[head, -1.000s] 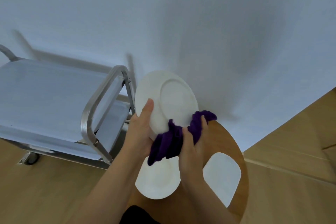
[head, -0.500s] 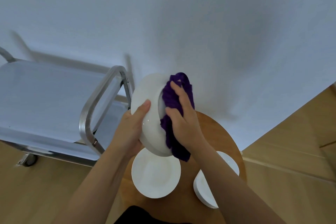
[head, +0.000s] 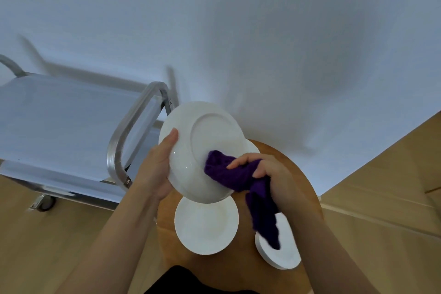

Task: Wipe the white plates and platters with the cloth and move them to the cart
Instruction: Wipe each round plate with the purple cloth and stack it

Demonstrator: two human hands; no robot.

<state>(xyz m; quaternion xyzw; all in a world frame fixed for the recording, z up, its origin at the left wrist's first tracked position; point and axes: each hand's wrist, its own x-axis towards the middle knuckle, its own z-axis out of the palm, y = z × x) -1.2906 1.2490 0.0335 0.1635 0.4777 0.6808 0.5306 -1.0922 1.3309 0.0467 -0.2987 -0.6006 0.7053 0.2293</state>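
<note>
Plate [head: 202, 150], tilted above the round wooden table [head: 298, 174], is being gripped at its rim by the left hand [head: 155, 169]. Right hand [head: 269, 174] is clutching a purple cloth [head: 238, 174], pressing it against the plate's underside. Cart [head: 71, 122] is standing left of the table.

Both forearms are bare to the frame's lower edge, no sleeves, watch or rings showing on the left hand [head: 156, 172] or right hand [head: 274, 174], and a dark, black-looking garment [head: 188, 280] fills a patch at about 6 o'clock between the arms.
</note>
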